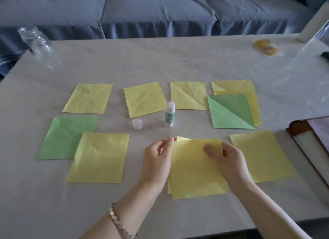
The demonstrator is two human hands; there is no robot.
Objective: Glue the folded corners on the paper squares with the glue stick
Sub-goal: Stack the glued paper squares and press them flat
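Trouble is most likely to come from the uncapped glue stick [170, 114], which is left standing upright on the desk [160, 60] with its cap [137, 124] set down just to its left. Nearer the person than the glue stick, a yellow paper square [195, 169] is held by both hands. Its far left corner, beside a small folded flap [183, 138], is pinched by the fingers [168, 140] of the left hand [157, 156]. Its far right corner is gripped by the right hand [229, 160], thumb on top.

The stick could be tipped over if the raised edge of the square or a reaching hand is swung into it. The flap could spring open if it is let go before being pressed. A second edge is seen under the held square, so two sheets may be stuck together by stray glue. The exposed glue may also dry if it is left open.

A green printed label is carried by the glue stick, but its writing cannot be read. Print on the yellow packet [266, 47], far beyond and right of the glue stick, is also too blurred
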